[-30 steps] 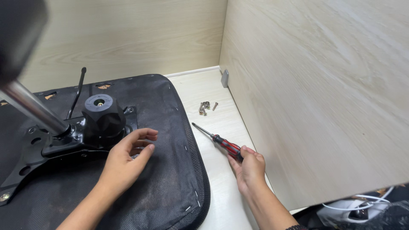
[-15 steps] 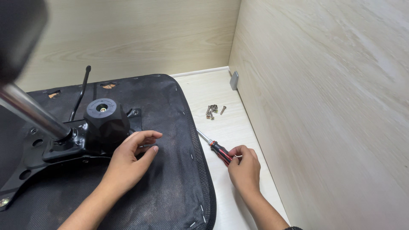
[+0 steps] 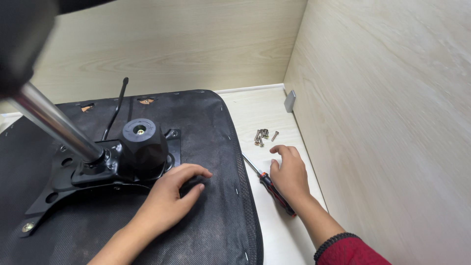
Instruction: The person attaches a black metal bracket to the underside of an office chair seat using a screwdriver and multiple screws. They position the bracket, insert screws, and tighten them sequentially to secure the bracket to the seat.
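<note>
An upturned chair seat [image 3: 206,122] covered in black fabric lies on the pale surface, with a black metal mechanism plate [image 3: 83,172] and a black knob [image 3: 142,145] bolted onto it. My left hand [image 3: 169,198] rests flat on the fabric just in front of the knob, fingers apart. My right hand [image 3: 289,172] hovers over the surface beside the seat, empty, fingers spread towards a small pile of screws [image 3: 262,136]. A screwdriver [image 3: 272,189] with a red and black handle lies on the surface under my right wrist.
A shiny metal tube [image 3: 49,122] rises from the mechanism to the upper left. A thin black lever [image 3: 117,103] sticks up behind the knob. Pale wooden panels close the back [image 3: 171,49] and right side [image 3: 392,122]. A small grey bracket [image 3: 290,101] sits in the corner.
My right hand let go of the screwdriver, which now lies on the surface, and moved forward towards the screws. My left hand stayed on the seat.
</note>
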